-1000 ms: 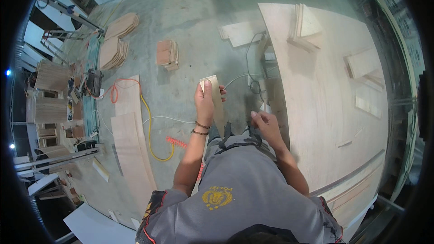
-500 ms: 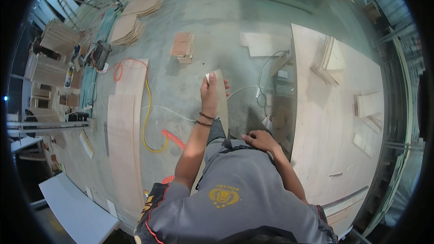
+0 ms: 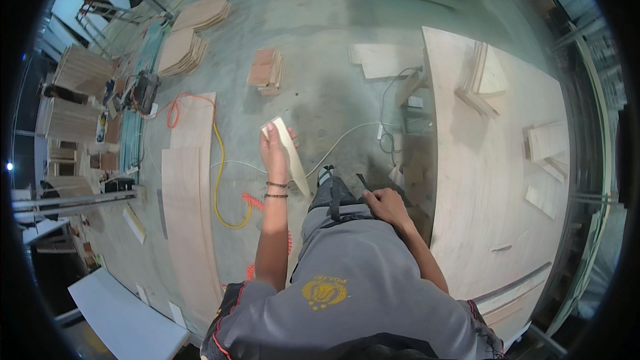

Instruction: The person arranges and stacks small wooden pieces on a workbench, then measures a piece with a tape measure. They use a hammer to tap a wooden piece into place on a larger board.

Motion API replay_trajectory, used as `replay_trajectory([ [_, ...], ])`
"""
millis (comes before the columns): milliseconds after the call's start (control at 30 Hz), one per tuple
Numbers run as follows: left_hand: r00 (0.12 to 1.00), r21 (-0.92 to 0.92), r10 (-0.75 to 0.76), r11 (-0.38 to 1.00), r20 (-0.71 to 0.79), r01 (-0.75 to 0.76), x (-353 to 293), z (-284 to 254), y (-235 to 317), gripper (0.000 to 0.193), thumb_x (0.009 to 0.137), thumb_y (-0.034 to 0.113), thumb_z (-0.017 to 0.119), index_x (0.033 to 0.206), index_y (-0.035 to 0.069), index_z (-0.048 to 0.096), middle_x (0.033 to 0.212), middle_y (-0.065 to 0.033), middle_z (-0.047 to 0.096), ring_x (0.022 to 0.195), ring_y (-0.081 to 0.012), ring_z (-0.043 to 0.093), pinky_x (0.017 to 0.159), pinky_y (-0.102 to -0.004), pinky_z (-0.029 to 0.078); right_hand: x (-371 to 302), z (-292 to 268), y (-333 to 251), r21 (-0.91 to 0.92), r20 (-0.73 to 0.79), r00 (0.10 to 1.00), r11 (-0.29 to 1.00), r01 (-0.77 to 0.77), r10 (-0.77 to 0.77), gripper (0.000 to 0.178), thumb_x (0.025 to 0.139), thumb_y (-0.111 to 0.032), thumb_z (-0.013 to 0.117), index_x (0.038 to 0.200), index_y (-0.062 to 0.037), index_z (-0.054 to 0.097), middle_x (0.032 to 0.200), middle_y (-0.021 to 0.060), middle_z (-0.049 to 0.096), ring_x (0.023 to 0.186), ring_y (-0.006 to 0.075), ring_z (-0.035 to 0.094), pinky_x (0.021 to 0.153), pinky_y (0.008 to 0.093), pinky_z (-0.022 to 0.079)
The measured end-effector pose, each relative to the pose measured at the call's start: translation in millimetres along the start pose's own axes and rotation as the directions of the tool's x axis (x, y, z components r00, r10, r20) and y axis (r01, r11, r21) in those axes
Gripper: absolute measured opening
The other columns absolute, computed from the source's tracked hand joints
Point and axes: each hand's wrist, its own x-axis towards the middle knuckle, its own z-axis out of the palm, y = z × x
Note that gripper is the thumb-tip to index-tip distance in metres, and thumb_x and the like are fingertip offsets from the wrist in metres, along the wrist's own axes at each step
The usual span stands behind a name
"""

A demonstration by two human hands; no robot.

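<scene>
My left hand (image 3: 275, 157) is closed round a long pale wooden piece (image 3: 291, 160) with a wavy edge, held tilted above the concrete floor. Its thumb lies on the near face, and fingertips show past the far edge. At my waist, my right hand (image 3: 388, 207) has its fingers curled together. A thin dark strip (image 3: 363, 181) sticks out by its fingertips; it looks like the end of a strap. Another black strap (image 3: 335, 201) hangs down the front of my trousers.
To the right stands a large plywood-topped table (image 3: 467, 180) carrying stacked wood pieces (image 3: 481, 83). Long boards (image 3: 190, 207) lie at left beside a yellow hose (image 3: 219, 173) and an orange coiled hose (image 3: 252, 201). Ahead is a small wood stack (image 3: 265, 71). A white cable (image 3: 340, 139) crosses the floor.
My left hand has moved left and nearer with the wooden piece, turning it so its wavy edge shows. My right hand has curled its fingers, and the dark strip now shows by them.
</scene>
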Motion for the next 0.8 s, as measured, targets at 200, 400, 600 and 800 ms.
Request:
replay_trajectory([
  [200, 0.995, 0.115, 0.02, 0.993, 0.098, -0.032, 15, -22, -30, 0.049, 0.105, 0.051, 0.049, 0.123, 0.006, 0.055, 0.101, -0.0108, 0.067, 0.089, -0.02, 0.068, 0.072, -0.034, 0.057, 27, 7, 36, -0.006, -0.193, 0.981, 0.999, 0.033, -0.034, 0.044, 0.095, -0.045, 0.06, 0.09, -0.003, 0.072, 0.088, 0.0214, 0.071, 0.084, 0.0431, 0.067, 0.074, 0.0511, 0.051],
  [400, 0.986, 0.224, -0.027, 0.975, 0.164, -0.01, 9, 1, -20, 0.044, 0.106, 0.048, 0.051, 0.121, 0.007, 0.058, 0.102, -0.0087, 0.07, 0.09, -0.0168, 0.068, 0.075, -0.0326, 0.056, 20, -3, 43, 0.052, -0.204, 0.979, 0.999, 0.002, 0.008, 0.04, 0.095, -0.043, 0.061, 0.1, -0.0051, 0.072, 0.097, 0.0187, 0.074, 0.094, 0.0402, 0.07, 0.085, 0.0487, 0.054],
  [600, 0.925, 0.247, -0.023, 0.966, 0.379, -0.077, 29, 16, -27, 0.037, 0.107, 0.04, 0.051, 0.116, 0.005, 0.06, 0.101, -0.0109, 0.073, 0.088, -0.0163, 0.069, 0.077, -0.0313, 0.056, 13, 17, 44, 0.111, -0.167, 0.978, 0.988, -0.11, 0.127, 0.04, 0.092, -0.043, 0.062, 0.105, -0.0071, 0.075, 0.1, 0.0217, 0.073, 0.098, 0.0412, 0.069, 0.089, 0.0505, 0.053],
  [800, 0.864, 0.279, -0.103, 0.959, 0.492, -0.045, 58, 7, -50, 0.035, 0.107, 0.036, 0.054, 0.117, 0.003, 0.059, 0.096, -0.0123, 0.072, 0.08, -0.0177, 0.071, 0.071, -0.0301, 0.057, 22, 55, 40, 0.068, -0.127, 0.99, 0.996, -0.056, 0.064, 0.041, 0.093, -0.048, 0.063, 0.108, -0.0119, 0.074, 0.103, 0.0221, 0.073, 0.102, 0.0397, 0.069, 0.09, 0.0492, 0.052],
])
